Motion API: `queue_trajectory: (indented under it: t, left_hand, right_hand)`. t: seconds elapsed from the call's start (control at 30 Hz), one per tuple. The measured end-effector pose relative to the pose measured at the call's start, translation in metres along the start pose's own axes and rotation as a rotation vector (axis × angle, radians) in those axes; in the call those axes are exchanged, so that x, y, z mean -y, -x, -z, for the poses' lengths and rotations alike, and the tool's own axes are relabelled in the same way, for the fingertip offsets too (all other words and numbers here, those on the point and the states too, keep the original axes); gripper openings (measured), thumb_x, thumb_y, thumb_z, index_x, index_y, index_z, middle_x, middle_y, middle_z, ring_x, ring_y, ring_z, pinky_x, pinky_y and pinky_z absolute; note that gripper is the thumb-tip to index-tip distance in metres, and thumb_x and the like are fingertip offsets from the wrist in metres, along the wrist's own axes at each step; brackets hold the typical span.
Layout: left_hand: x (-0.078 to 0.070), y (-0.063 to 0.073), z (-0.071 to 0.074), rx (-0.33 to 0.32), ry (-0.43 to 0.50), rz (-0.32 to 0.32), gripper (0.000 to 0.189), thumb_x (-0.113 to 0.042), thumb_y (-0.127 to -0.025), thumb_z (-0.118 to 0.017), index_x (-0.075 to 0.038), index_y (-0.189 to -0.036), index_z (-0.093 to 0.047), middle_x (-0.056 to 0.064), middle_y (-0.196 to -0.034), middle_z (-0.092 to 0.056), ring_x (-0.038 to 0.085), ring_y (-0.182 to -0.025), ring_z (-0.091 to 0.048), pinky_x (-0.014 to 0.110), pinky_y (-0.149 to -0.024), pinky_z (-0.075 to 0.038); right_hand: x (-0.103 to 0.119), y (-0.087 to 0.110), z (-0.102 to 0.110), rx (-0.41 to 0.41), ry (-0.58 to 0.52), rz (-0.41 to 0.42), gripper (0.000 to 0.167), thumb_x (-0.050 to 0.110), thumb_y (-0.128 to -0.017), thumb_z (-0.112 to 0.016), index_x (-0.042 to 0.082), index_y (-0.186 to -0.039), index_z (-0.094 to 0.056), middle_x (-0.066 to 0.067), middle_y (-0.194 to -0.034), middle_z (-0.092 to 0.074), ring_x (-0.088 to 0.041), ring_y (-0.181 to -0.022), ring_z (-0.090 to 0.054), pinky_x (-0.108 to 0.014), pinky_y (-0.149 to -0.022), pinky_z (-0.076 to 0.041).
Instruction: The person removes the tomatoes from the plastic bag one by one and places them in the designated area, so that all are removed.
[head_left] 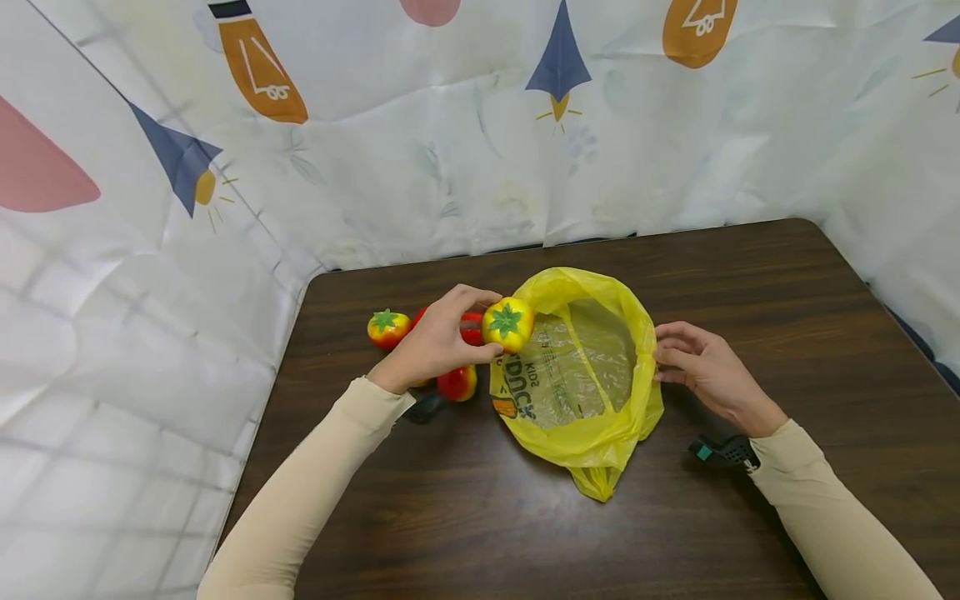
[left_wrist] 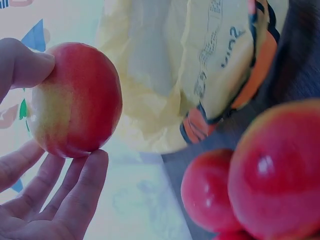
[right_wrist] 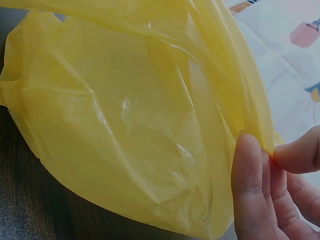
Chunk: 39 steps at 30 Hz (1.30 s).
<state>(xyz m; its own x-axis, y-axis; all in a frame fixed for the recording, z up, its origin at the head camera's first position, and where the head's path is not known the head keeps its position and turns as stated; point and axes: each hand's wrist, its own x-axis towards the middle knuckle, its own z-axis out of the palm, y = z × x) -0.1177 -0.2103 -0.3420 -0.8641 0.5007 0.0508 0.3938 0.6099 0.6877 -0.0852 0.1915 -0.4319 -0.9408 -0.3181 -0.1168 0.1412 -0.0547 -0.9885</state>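
Observation:
My left hand (head_left: 435,340) grips a red-and-yellow toy tomato (head_left: 507,324) with a green star-shaped top, between thumb and fingertips. In the head view the tomato overlaps the left rim of a yellow plastic bag (head_left: 637,400). The bag stands on the table with its mouth spread wide; printed lettering shows at its left. At its right side my right hand (head_left: 708,371) pinches the rim between thumb and fingers, seen close in the right wrist view on the yellow plastic (right_wrist: 125,115). A similar tomato (head_left: 387,330) lies left of my left hand.
More red toy fruit, including a red-and-yellow one (head_left: 457,383), lies beneath and beside my left hand, partly hidden by it. The dark wooden table (head_left: 465,517) meets a patterned white curtain (head_left: 450,167) at the back and left. A black wrist device (head_left: 723,451) sits at my right wrist.

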Motion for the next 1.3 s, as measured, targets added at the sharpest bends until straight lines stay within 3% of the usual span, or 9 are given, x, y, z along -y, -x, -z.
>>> queue_trajectory:
  t: [0.3, 0.5, 0.7, 0.97, 1.3]
  left_hand:
    - [0.007, 0.018, 0.016, -0.021, 0.015, 0.030, 0.065, -0.020, -0.086, -0.083, -0.012, -0.143, -0.053, 0.007, -0.137, -0.052, 0.025, -0.123, -0.060, 0.045, -0.105, -0.058]
    - [0.014, 0.031, 0.027, -0.072, -0.032, 0.052, 0.065, -0.024, -0.086, -0.083, -0.014, -0.143, -0.054, 0.005, -0.137, -0.054, 0.023, -0.121, -0.059, 0.045, -0.105, -0.059]
    - [0.022, 0.043, 0.036, -0.116, 0.010, 0.066, 0.066, -0.019, -0.086, -0.083, -0.014, -0.144, -0.054, 0.007, -0.137, -0.053, 0.023, -0.123, -0.057, 0.049, -0.104, -0.058]
    - [0.032, 0.055, 0.048, -0.178, -0.006, 0.093, 0.066, -0.020, -0.085, -0.086, -0.015, -0.143, -0.056, 0.006, -0.134, -0.055, 0.023, -0.121, -0.057, 0.048, -0.103, -0.059]
    - [0.053, 0.077, 0.060, -0.253, 0.009, 0.154, 0.065, -0.017, -0.085, -0.086, -0.017, -0.142, -0.057, 0.005, -0.132, -0.055, 0.021, -0.124, -0.058, 0.047, -0.102, -0.059]
  right_hand:
    - [0.001, 0.001, -0.001, 0.004, -0.004, 0.006, 0.025, 0.012, -0.105, -0.060, 0.007, -0.129, -0.055, 0.006, -0.105, -0.071, -0.010, -0.091, -0.071, -0.027, -0.079, -0.065]
    - [0.002, 0.001, -0.002, 0.006, -0.012, -0.003, 0.026, 0.012, -0.104, -0.061, 0.007, -0.129, -0.055, 0.005, -0.105, -0.071, -0.010, -0.091, -0.072, -0.027, -0.079, -0.065]
    - [0.001, 0.001, -0.002, 0.012, -0.009, -0.003, 0.027, 0.013, -0.104, -0.061, 0.007, -0.129, -0.054, 0.005, -0.106, -0.072, -0.010, -0.092, -0.072, -0.027, -0.080, -0.065]
    - [0.000, 0.001, -0.001, 0.007, 0.007, -0.013, 0.027, 0.013, -0.104, -0.062, 0.008, -0.130, -0.054, 0.007, -0.107, -0.072, -0.010, -0.092, -0.072, -0.026, -0.080, -0.065]
    - [-0.001, 0.000, 0.000, 0.001, 0.002, -0.032, 0.028, 0.012, -0.104, -0.062, 0.008, -0.130, -0.054, 0.007, -0.108, -0.072, -0.010, -0.093, -0.072, -0.027, -0.080, -0.065]
